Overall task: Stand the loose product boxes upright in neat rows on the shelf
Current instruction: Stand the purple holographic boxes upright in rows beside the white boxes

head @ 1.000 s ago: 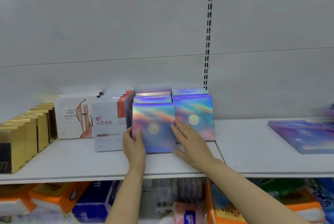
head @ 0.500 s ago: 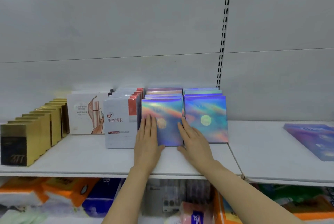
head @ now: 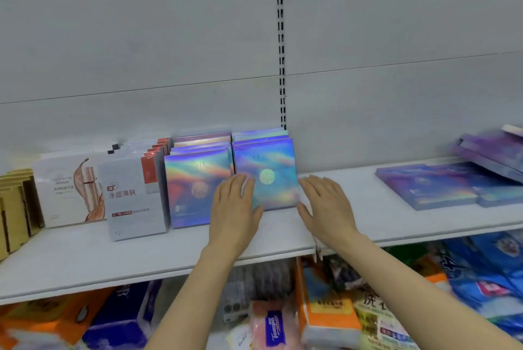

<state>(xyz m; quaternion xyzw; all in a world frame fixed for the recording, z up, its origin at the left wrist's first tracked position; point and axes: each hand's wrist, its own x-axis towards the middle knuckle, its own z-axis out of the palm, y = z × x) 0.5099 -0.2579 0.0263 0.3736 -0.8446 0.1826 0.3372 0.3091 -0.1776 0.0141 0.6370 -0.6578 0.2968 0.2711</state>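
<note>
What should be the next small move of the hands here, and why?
Probably the right hand should reach for the flat holographic boxes lying further right on the shelf. Both open hands flank the front box of the right-hand upright row, which already looks straight and level with its neighbour row, while those boxes are not yet stood up. The left hand can steady the row.

Both hands have shifted from the left row to flank the right holographic box [head: 266, 177]
</note>
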